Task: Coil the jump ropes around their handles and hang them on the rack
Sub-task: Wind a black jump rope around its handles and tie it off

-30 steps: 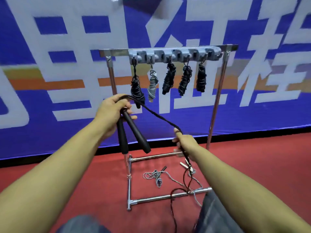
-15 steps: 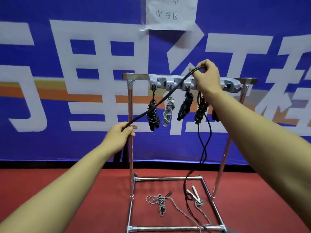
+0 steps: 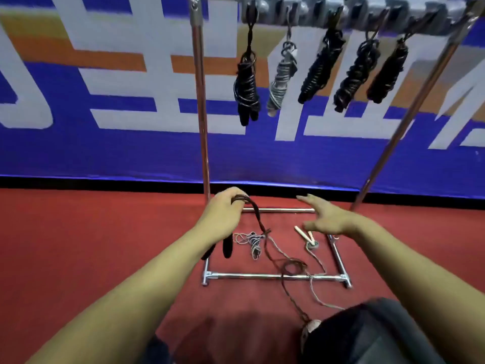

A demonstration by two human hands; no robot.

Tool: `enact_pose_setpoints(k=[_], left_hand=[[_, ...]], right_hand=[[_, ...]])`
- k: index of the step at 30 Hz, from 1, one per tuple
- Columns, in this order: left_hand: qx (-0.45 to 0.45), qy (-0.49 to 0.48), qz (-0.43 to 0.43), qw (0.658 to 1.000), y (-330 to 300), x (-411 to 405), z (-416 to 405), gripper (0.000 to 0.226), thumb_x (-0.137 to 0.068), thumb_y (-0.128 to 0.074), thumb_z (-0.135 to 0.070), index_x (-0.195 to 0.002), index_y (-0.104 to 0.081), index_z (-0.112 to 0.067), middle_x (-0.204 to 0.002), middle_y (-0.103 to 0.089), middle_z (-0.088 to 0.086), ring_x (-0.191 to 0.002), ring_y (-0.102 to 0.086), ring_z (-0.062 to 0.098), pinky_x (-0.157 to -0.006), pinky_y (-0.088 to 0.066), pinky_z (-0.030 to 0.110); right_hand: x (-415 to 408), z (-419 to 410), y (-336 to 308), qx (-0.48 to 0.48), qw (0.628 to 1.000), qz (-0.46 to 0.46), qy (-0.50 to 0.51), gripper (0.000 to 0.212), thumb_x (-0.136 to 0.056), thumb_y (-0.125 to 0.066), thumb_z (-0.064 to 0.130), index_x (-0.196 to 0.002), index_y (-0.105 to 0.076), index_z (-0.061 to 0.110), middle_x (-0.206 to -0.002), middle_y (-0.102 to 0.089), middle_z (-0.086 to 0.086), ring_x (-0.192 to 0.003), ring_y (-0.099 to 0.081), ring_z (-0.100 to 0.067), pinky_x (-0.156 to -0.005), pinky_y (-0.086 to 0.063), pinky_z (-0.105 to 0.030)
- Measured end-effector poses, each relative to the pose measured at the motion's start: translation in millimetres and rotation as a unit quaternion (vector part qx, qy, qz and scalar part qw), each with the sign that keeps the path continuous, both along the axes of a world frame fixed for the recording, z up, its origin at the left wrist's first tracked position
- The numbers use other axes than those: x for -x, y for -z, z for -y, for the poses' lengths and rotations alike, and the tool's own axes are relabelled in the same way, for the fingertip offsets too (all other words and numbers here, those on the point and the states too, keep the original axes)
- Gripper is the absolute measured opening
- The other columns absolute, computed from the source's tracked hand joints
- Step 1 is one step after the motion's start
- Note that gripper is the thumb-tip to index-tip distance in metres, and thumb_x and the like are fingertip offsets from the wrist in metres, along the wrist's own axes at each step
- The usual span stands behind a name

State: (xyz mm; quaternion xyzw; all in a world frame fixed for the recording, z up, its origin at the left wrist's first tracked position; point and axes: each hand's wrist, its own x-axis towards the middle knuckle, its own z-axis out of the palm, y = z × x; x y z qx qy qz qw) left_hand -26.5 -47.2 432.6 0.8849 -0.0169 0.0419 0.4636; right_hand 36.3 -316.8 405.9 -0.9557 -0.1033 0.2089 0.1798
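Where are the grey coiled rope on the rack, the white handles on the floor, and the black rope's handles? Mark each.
grey coiled rope (image 3: 282,80): head view, middle of the hanging bundle.
white handles (image 3: 301,231): head view, shaft of the left handle.
black rope's handles (image 3: 227,248): head view, lower end below the left hand.

left hand (image 3: 223,219): fingers curled, gripping, arm stretched forward | right hand (image 3: 325,219): fingers spread loose, palm down, reaching forward

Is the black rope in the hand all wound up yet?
No, still loose. The left hand grips the black jump rope at its handles, and its cord trails uncoiled across the red floor.
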Motion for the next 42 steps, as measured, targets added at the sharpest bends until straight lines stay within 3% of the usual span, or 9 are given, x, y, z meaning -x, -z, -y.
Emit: enact_pose_setpoints(k=[4,7,11,14,17,22,29,35,42], left_hand=[[0.062,0.056,-0.041,0.996,28.8,5.1,24.9,0.027,-0.096,-0.048,-0.007,-0.080,-0.059,-0.026,-0.056,-0.056,-0.019,-0.055,-0.050,-0.005,-0.061,-0.040,0.023],[0.144,0.098,-0.057,0.983,33.3,7.5,36.7,0.019,-0.084,-0.049,-0.010,-0.077,-0.061,-0.022,-0.062,-0.062,-0.014,-0.053,-0.052,0.003,-0.055,-0.042,0.022],[0.102,0.081,-0.061,0.990,56.4,-1.9,14.2,0.019,-0.085,-0.049,-0.021,-0.082,-0.064,-0.031,-0.059,-0.056,-0.015,-0.057,-0.048,0.008,-0.060,-0.045,0.030],[-0.069,0.098,-0.081,0.989,77.9,-9.1,-10.2,0.015,-0.096,-0.053,-0.020,-0.089,-0.061,-0.032,-0.072,-0.061,-0.010,-0.068,-0.053,0.014,-0.067,-0.040,0.032],[-0.256,0.118,-0.051,0.958,90.2,-13.5,-18.4,0.018,-0.096,-0.046,-0.019,-0.102,-0.063,-0.023,-0.095,-0.069,-0.006,-0.090,-0.055,0.022,-0.083,-0.043,0.034],[-0.028,0.169,-0.186,0.968,87.1,-15.1,-21.8,0.032,-0.099,-0.043,-0.004,-0.091,-0.065,-0.025,-0.091,-0.070,-0.005,-0.085,-0.064,0.005,-0.080,-0.047,0.020],[0.208,0.253,-0.312,0.892,73.0,-0.8,-14.3,0.014,-0.097,-0.055,-0.005,-0.109,-0.063,-0.006,-0.083,-0.070,0.010,-0.075,-0.068,0.009,-0.064,-0.047,0.011],[-0.131,0.214,-0.202,0.947,90.7,4.3,-5.2,0.012,-0.097,-0.052,-0.029,-0.093,-0.063,-0.027,-0.062,-0.064,-0.004,-0.053,-0.059,0.004,-0.058,-0.043,0.022],[-0.200,0.168,-0.180,0.948,104.0,-4.0,-15.2,0.018,-0.098,-0.041,-0.024,-0.098,-0.058,-0.030,-0.082,-0.063,-0.008,-0.080,-0.060,0.018,-0.073,-0.045,0.033]], right_hand=[[54.4,-74.9,30.6,-0.257,0.963,0.008,-0.082,0.079,-0.085,-0.075,0.019,-0.151,-0.031,0.023,-0.139,-0.041,0.017,-0.114,-0.045,0.015,-0.096,-0.028,0.000],[58.7,-93.5,55.6,-0.302,0.947,0.096,-0.045,0.021,-0.098,-0.051,0.013,-0.100,-0.059,0.032,-0.095,-0.065,0.015,-0.087,-0.058,0.010,-0.078,-0.042,-0.015],[32.1,-83.3,71.7,-0.321,0.923,0.191,0.093,0.024,-0.092,-0.052,0.013,-0.085,-0.057,0.034,-0.062,-0.057,0.002,-0.054,-0.048,-0.006,-0.056,-0.040,-0.025],[13.0,-76.9,70.9,-0.282,0.894,0.296,0.184,0.017,-0.086,-0.061,0.012,-0.086,-0.062,0.030,-0.058,-0.052,0.004,-0.055,-0.048,-0.008,-0.059,-0.043,-0.030],[10.8,-83.2,66.2,-0.236,0.878,0.390,0.146,0.015,-0.081,-0.059,0.013,-0.087,-0.067,0.024,-0.061,-0.056,0.007,-0.059,-0.052,-0.013,-0.061,-0.046,-0.033],[3.0,-79.1,66.8,-0.235,0.880,0.363,0.196,0.005,-0.085,-0.066,0.022,-0.090,-0.064,0.025,-0.056,-0.050,0.006,-0.056,-0.052,-0.015,-0.060,-0.047,-0.039],[-0.7,-73.9,65.1,-0.289,0.879,0.325,0.195,0.019,-0.085,-0.064,0.010,-0.091,-0.062,0.028,-0.059,-0.042,0.008,-0.054,-0.041,-0.008,-0.057,-0.035,-0.023],[9.3,-77.2,70.1,-0.285,0.884,0.358,0.095,0.020,-0.092,-0.052,0.003,-0.102,-0.064,0.017,-0.090,-0.058,0.010,-0.072,-0.050,0.001,-0.067,-0.036,-0.011],[7.2,-69.6,79.2,-0.206,0.895,0.390,0.063,0.020,-0.089,-0.060,0.007,-0.098,-0.069,0.022,-0.083,-0.056,0.011,-0.071,-0.045,-0.004,-0.066,-0.043,-0.029]])
